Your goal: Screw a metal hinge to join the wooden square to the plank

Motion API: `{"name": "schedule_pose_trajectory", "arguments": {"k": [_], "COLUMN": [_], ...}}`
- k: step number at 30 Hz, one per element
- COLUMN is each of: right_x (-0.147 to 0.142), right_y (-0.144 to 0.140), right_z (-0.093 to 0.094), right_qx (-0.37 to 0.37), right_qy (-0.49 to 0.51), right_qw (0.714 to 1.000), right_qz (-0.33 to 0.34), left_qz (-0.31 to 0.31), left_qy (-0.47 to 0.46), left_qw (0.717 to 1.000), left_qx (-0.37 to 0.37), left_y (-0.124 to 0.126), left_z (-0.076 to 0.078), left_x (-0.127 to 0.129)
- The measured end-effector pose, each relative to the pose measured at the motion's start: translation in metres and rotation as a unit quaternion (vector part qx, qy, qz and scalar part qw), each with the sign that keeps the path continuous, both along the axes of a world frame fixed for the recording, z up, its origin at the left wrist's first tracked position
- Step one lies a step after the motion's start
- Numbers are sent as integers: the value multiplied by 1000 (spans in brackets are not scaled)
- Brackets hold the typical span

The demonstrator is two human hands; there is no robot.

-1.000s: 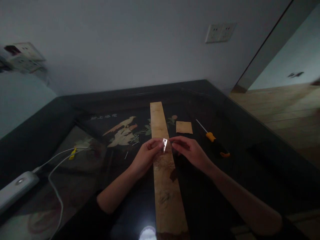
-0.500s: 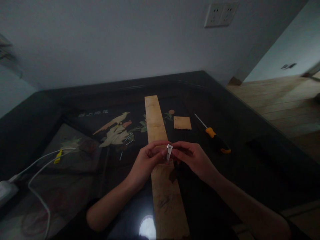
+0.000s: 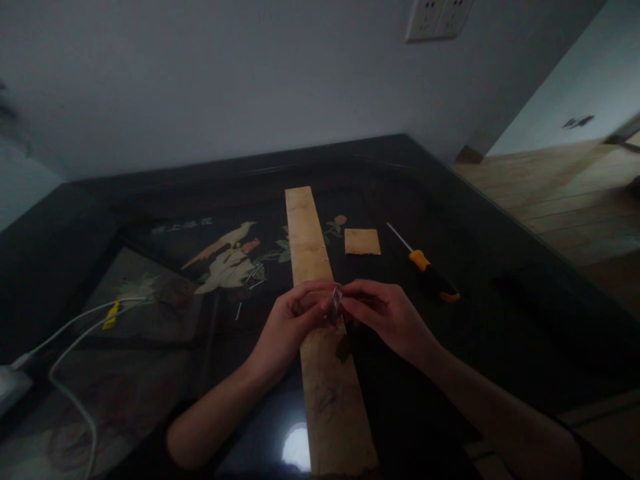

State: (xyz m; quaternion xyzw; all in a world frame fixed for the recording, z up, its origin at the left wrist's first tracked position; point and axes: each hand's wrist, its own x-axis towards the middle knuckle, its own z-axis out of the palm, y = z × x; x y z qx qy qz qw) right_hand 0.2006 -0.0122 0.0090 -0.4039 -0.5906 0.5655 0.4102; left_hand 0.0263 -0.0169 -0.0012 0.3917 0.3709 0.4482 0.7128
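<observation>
Between my two hands is a small holed metal piece (image 3: 336, 302), silvery and narrow; blur and fingers hide its full shape. My left hand (image 3: 303, 313) pinches its left side with thumb and fingers. From the right, my right hand (image 3: 375, 308) pinches it too, thumb and forefinger closed. Both hands are over a long wooden board (image 3: 333, 400) lying lengthwise on the dark table. Left of the board lie several screws or nails (image 3: 257, 275), with a single one (image 3: 238, 311) nearer to me.
A small square wood piece (image 3: 363, 242) lies right of the board. Beside it is a screwdriver (image 3: 426, 268) with a yellow and black handle. White cables (image 3: 67, 390) with a yellow tag (image 3: 111, 316) cross the left side. The table's far edge meets a wall with sockets (image 3: 440, 19).
The metal piece has turned between my fingers, so its bright holed face now looks darker and more edge-on. Both hands keep their pinch. The view has shifted slightly.
</observation>
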Motion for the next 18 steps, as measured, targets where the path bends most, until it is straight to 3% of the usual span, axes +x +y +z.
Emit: {"name": "schedule_pose_trajectory", "arguments": {"k": [8,18], "right_x": [1,-2], "right_y": [1,-1], "right_z": [1,-4], "right_qx": [10,49], "right_qy": [-20,-52], "right_qw": [1000,997], "right_qz": [3,-38], "left_qz": [2,42], "left_qy": [16,136], "left_qw": [1000,988], "left_qx": [16,51], "left_y": [-1,0], "left_z": [0,9], "left_x": [0,3]}}
